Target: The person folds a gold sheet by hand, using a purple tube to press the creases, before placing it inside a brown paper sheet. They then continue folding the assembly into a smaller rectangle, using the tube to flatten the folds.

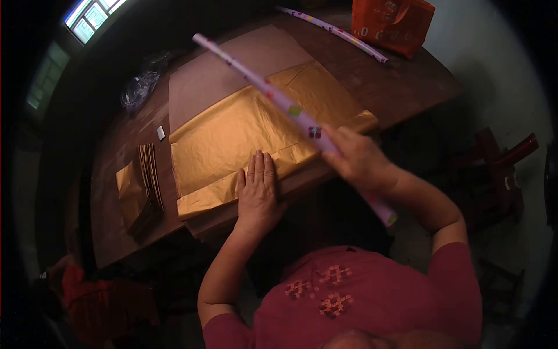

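Gold paper [221,136] lies over a brown sheet [197,87] on the dark table, its near edge folded into a strip. My left hand [257,189] rests flat on that folded strip, fingers stretched out. In my right hand [356,157] is a long pinkish-white tube [288,106] with coloured prints, gripped near its lower part. The tube slants above the gold paper, from upper left to lower right, and looks slightly blurred.
A second patterned tube [334,32] lies at the back beside an orange bag [392,26]. Folded gold paper [136,192], a small white piece [161,133] and clear plastic [139,90] are on the left. A reddish wooden stool [497,157] stands at right.
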`<state>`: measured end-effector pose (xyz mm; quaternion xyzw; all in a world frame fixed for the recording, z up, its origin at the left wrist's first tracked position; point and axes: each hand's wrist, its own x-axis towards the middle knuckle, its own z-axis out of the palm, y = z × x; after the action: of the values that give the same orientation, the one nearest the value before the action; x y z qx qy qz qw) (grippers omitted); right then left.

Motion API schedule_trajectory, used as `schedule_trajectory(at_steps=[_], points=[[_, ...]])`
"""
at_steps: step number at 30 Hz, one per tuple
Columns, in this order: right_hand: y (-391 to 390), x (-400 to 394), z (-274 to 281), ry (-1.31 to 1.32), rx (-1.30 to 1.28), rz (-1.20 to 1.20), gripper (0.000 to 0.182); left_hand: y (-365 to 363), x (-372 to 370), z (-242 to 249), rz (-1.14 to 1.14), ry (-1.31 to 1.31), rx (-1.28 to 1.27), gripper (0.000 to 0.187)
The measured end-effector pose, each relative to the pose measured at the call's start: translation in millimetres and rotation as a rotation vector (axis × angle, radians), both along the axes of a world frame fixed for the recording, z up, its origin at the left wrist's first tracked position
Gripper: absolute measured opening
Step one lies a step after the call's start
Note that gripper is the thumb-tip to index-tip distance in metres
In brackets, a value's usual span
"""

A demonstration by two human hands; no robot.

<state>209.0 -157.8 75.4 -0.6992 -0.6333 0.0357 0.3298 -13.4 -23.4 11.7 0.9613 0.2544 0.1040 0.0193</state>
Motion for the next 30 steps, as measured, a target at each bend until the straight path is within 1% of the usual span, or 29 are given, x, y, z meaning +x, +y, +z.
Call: schedule_trajectory(at_steps=[2, 4, 7, 8, 9, 12, 14, 15, 17, 19, 22, 23, 25, 26, 27, 29, 30], points=[[-4.6, -42.3, -11.9, -0.095, -0.044, 0.011, 0.051, 1.0, 0.5, -2.0, 0.006, -0.004, -0.009, 0.108], [1.2, -65.2, -26.4, -0.121, -0.036, -0.001, 0.051, 1.5, -0.2, -2.4, 0.005, -0.007, -0.001, 0.108], [6.3, -74.9, -41.6, -0.189, -0.011, -0.061, 0.049, 0.0, 1.0, -1.0, -0.001, 0.006, 0.010, 0.108], [6.1, -72.6, -42.5, -0.218, -0.038, -0.089, 0.049, 0.4, 1.4, -0.8, 0.007, 0.024, 0.020, 0.108], [4.8, -68.5, -42.9, -0.247, -0.068, -0.114, 0.048, 1.2, 1.6, -4.5, -0.004, -0.016, 0.035, 0.109], [-7.5, -41.4, -46.5, -0.313, -0.021, -0.161, 0.048, -0.4, 1.7, -3.6, 0.006, -0.013, 0.033, 0.108], [-20.5, -15.3, -43.2, -0.354, -0.093, -0.229, 0.049, -0.2, 2.4, -2.9, 0.003, -0.021, 0.039, 0.107], [-27.3, -2.0, -36.7, -0.308, -0.138, -0.278, 0.049, -0.8, 1.7, -3.0, 0.005, -0.025, 0.046, 0.105], [-42.1, 35.5, -39.7, -0.289, -0.131, -0.354, 0.049, -1.4, 2.0, -2.6, 0.004, -0.020, 0.040, 0.104], [-57.4, 72.5, -36.3, -0.340, -0.254, -0.463, 0.048, -0.4, 2.4, -1.2, 0.039, -0.004, 0.042, 0.103], [-80.7, 128.1, -57.2, -0.429, -0.214, -0.498, 0.047, 1.7, -0.9, -4.5, -0.003, -0.037, 0.033, 0.102], [-86.5, 136.8, -57.7, -0.365, -0.123, -0.475, 0.047, 3.5, -2.2, -5.7, -0.009, -0.044, 0.025, 0.103], [-85.7, 126.5, -51.6, -0.230, 0.015, -0.445, 0.048, 5.3, -6.2, 3.7, -0.032, -0.001, -0.078, 0.113], [-87.1, 120.7, -46.9, -0.165, 0.064, -0.437, 0.048, 7.0, -7.2, 8.3, -0.044, 0.016, -0.129, 0.116], [-85.9, 104.9, -36.9, -0.160, 0.066, -0.415, 0.048, 9.1, -9.9, 13.8, -0.022, 0.018, -0.129, 0.116], [-74.5, 51.5, -15.1, 0.309, 0.095, -0.299, 0.047, 13.0, -11.3, 22.3, -0.092, -0.028, -0.307, 0.116], [-67.5, 34.6, -17.7, 0.404, 0.123, -0.247, 0.047, 16.8, -12.8, 24.3, -0.087, -0.024, -0.299, 0.116]])
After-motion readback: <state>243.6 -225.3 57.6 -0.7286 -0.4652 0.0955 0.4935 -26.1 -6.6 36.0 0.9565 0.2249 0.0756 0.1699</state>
